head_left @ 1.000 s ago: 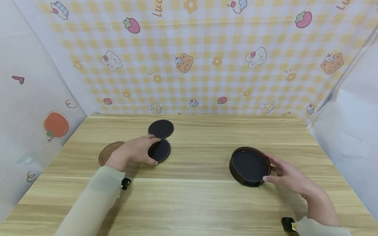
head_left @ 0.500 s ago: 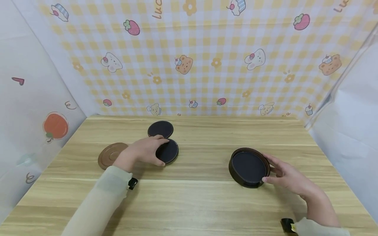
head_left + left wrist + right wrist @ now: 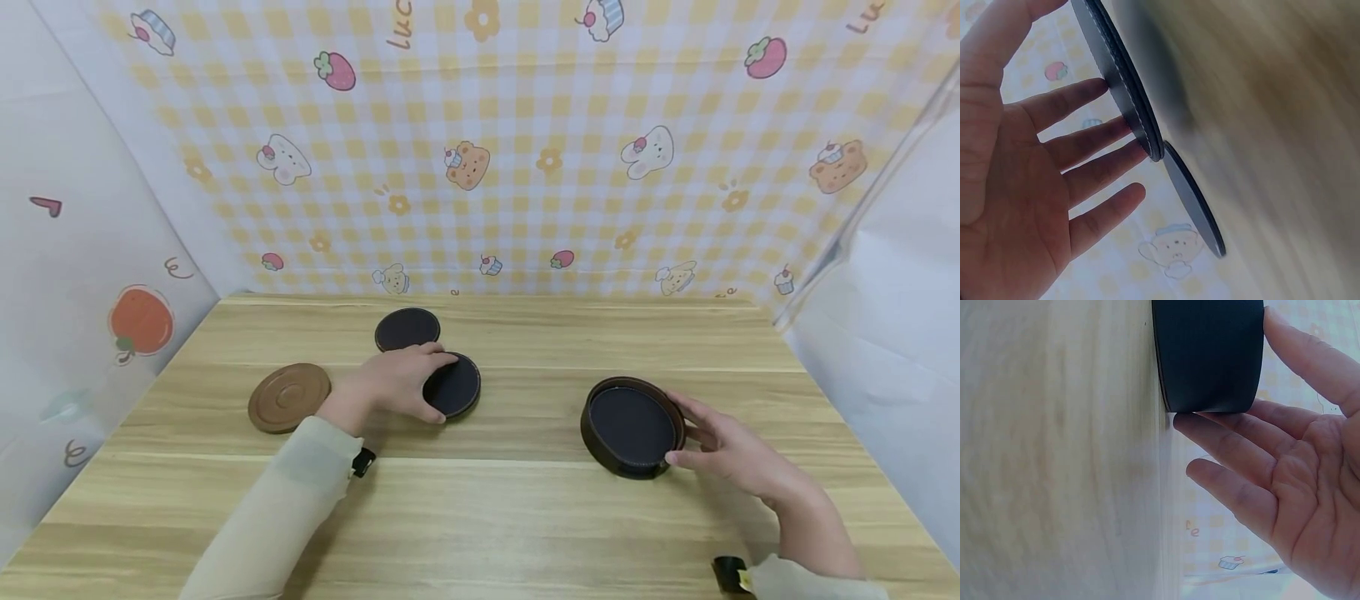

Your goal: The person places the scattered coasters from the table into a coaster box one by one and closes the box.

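My left hand (image 3: pixel 397 385) pinches a round black coaster (image 3: pixel 456 387) between thumb and fingers, low over the table left of centre. Its edge, stitched in a pale line, looks two layers thick in the left wrist view, and the coaster (image 3: pixel 1110 69) is slightly apart from the table surface there. To the right, my right hand (image 3: pixel 738 450) holds the side of a round dark coaster holder (image 3: pixel 595 437), thumb at the near rim and fingers behind. Inside that holder lies a black disc (image 3: pixel 633 423). Behind the left hand, another black coaster (image 3: pixel 407 327) lies flat, partly covered.
A brown disc with ring grooves (image 3: pixel 288 398) lies left of the left wrist. The wooden table (image 3: pixel 480 517) meets a checked cloth backdrop (image 3: pixel 517 200) at its far edge. White sheets stand at both sides.
My left hand has slid to the right with the black coaster, away from the brown disc, which now shows fully. The right hand and the holder have stayed in place.
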{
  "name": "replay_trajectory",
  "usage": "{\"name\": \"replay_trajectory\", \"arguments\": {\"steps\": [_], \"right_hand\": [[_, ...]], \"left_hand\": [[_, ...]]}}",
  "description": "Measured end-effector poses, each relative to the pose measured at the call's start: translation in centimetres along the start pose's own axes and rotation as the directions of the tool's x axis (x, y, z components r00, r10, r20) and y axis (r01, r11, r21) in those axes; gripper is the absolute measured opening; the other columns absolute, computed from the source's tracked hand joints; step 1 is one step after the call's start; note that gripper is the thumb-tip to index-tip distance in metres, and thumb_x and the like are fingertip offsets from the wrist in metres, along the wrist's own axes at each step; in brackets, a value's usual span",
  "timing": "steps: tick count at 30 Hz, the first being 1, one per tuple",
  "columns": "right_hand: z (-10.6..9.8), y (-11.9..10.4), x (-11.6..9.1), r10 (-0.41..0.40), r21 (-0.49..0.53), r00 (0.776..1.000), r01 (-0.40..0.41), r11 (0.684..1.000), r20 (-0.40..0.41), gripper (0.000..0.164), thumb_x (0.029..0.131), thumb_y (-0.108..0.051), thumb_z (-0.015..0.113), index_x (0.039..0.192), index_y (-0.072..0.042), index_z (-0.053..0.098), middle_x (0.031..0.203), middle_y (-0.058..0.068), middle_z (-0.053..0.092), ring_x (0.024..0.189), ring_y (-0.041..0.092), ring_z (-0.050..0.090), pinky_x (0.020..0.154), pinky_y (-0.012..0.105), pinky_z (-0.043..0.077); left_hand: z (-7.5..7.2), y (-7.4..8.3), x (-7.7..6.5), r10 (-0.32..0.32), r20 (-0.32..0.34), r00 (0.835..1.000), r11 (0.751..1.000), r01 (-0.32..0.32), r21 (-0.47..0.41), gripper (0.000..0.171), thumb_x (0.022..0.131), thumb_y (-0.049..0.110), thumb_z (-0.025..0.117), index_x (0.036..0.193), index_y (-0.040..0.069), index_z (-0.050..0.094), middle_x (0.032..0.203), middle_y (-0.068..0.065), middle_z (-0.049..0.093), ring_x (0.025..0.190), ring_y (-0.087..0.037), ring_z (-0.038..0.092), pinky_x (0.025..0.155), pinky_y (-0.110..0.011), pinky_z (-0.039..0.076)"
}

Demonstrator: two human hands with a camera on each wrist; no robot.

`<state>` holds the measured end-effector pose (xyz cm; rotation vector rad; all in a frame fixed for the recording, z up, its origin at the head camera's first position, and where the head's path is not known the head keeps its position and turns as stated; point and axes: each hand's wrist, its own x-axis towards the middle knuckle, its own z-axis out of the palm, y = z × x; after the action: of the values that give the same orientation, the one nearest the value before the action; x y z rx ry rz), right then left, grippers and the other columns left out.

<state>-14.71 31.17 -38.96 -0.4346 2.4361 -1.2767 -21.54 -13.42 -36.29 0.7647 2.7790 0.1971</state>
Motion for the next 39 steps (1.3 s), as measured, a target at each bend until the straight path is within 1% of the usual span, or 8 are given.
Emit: {"name": "replay_trajectory", "arguments": {"steps": [6,13,17,22,27,34,39], "right_hand": [[0.0,0.0,0.0,0.002,0.000,1.000,-0.002,1.000,0.001,0.088,0.091,-0.018,0.072,0.155,0.007,0.017,0.155,0.038,0.024,0.135,0.059,0.036,0.091,0.034,0.052],[0.0,-0.1,0.1,-0.003,0.001,1.000,0.003,1.000,-0.001,0.088,0.091,-0.017,0.072,0.155,0.008,0.017,0.155,0.038,0.024,0.134,0.059,0.036,0.091,0.033,0.052],[0.0,-0.1,0.0,-0.003,-0.002,1.000,0.003,1.000,0.003,0.088,0.091,-0.018,0.071,0.155,0.007,0.017,0.155,0.038,0.024,0.134,0.059,0.036,0.092,0.033,0.051],[0.0,-0.1,0.0,0.006,-0.011,1.000,-0.006,1.000,0.012,0.088,0.092,-0.018,0.071,0.155,0.008,0.017,0.156,0.038,0.022,0.135,0.059,0.036,0.093,0.036,0.052],[-0.1,-0.1,0.0,0.010,-0.013,1.000,-0.009,1.000,0.014,0.088,0.092,-0.018,0.071,0.155,0.007,0.016,0.155,0.038,0.022,0.134,0.059,0.036,0.093,0.039,0.052],[0.0,0.0,0.0,0.004,-0.012,1.000,-0.004,1.000,0.010,0.087,0.092,-0.018,0.070,0.156,0.007,0.016,0.156,0.038,0.022,0.135,0.058,0.036,0.092,0.035,0.051],[0.0,0.1,0.0,-0.005,-0.010,1.000,0.005,1.000,0.006,0.087,0.092,-0.018,0.071,0.155,0.008,0.017,0.156,0.038,0.023,0.135,0.058,0.037,0.091,0.027,0.050]], "left_hand": [[-0.1,1.2,0.7,0.031,-0.010,0.999,1.000,-0.031,-0.003,0.086,0.073,0.044,0.080,0.148,0.016,0.047,0.150,-0.010,0.046,0.129,-0.029,0.053,0.102,-0.049,0.046],[0.1,2.3,1.6,0.035,0.004,0.999,0.999,-0.035,-0.008,0.086,0.074,0.046,0.080,0.149,0.022,0.046,0.154,-0.006,0.043,0.135,-0.026,0.049,0.106,-0.046,0.044],[0.0,3.2,2.1,0.044,0.012,0.999,0.999,-0.044,-0.023,0.086,0.075,0.046,0.080,0.150,0.022,0.045,0.154,-0.006,0.043,0.137,-0.026,0.047,0.106,-0.045,0.044],[-0.2,4.2,3.0,0.076,0.023,0.997,0.997,-0.075,-0.036,0.087,0.076,0.046,0.080,0.151,0.022,0.044,0.155,-0.006,0.042,0.136,-0.023,0.048,0.107,-0.043,0.043],[-0.5,5.2,4.2,0.125,0.019,0.992,0.991,-0.124,-0.040,0.086,0.077,0.047,0.079,0.151,0.021,0.043,0.153,-0.005,0.042,0.130,-0.021,0.051,0.105,-0.039,0.044],[-0.7,7.1,5.7,0.200,0.013,0.980,0.980,-0.200,-0.001,0.087,0.076,0.049,0.079,0.150,0.019,0.044,0.147,-0.005,0.047,0.122,-0.020,0.053,0.102,-0.037,0.047],[-0.7,8.6,6.4,0.228,0.031,0.973,0.974,-0.228,0.010,0.087,0.076,0.050,0.079,0.150,0.020,0.044,0.147,-0.005,0.047,0.122,-0.018,0.053,0.103,-0.034,0.046]]}}
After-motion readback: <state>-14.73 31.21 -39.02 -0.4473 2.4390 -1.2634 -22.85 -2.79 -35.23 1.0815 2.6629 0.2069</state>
